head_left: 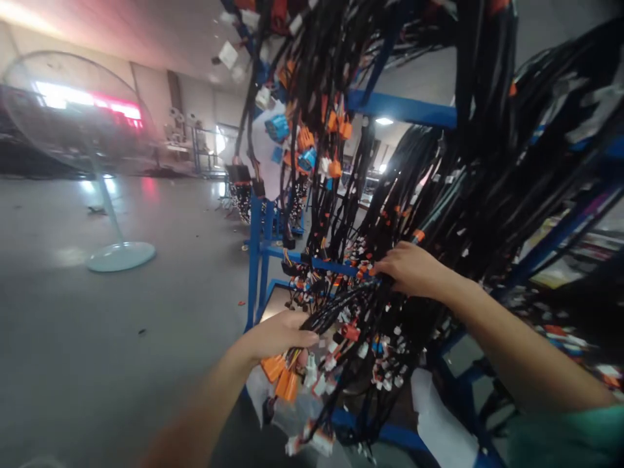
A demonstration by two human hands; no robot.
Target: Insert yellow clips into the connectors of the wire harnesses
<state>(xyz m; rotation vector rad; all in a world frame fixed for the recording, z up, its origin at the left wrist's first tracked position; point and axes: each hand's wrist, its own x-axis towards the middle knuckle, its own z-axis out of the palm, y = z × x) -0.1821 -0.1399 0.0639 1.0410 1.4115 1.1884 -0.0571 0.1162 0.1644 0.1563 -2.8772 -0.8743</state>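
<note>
My left hand is closed around the end of a bundle of black wire harnesses. Just below its fingers dangle orange connectors and white connectors. Higher and to the right, my right hand grips black cables of the hanging mass, its fingertips partly hidden among them. An orange band shows on a cable right above that hand. Blue connectors hang at the upper left of the rack.
A blue metal rack carries many hanging harnesses. Off to the left, a pedestal fan stands on the grey floor. White sheeting hangs low on the rack, and another loaded rack stands behind.
</note>
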